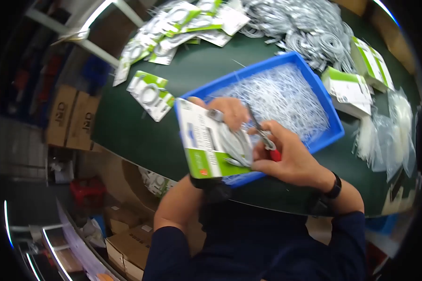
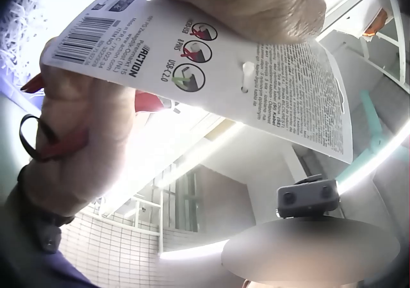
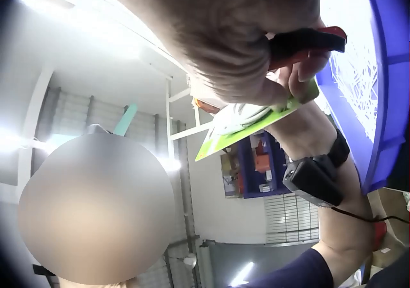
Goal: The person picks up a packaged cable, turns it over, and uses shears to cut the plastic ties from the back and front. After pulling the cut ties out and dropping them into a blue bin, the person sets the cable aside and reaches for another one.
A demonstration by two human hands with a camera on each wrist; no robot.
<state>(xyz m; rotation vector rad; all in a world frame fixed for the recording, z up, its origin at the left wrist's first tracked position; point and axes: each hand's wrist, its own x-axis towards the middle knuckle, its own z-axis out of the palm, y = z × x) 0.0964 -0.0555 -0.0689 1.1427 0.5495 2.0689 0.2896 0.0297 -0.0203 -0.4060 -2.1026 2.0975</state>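
My left hand (image 1: 229, 111) grips a packaging card (image 1: 199, 140) by its upper part, with a coiled grey cable (image 1: 234, 145) on the front. On the card's printed back (image 2: 211, 64), text, a barcode and small round symbols show in the left wrist view. My right hand (image 1: 288, 152) holds red-handled scissors (image 1: 262, 133), blades pointing up toward the left fingers, while its thumb and fingertips meet the card's lower right edge beside the cable. Both hands are over the near part of a blue tray (image 1: 333, 112) of thin white strips (image 1: 286, 98).
Another carded cable (image 1: 152, 96) lies left of the tray on the green table (image 1: 122, 126). Behind are a pile of carded cables (image 1: 173, 28) and a heap of loose grey cables (image 1: 309, 33). White-green boxes (image 1: 349, 93) and plastic bags (image 1: 394, 133) stand at right.
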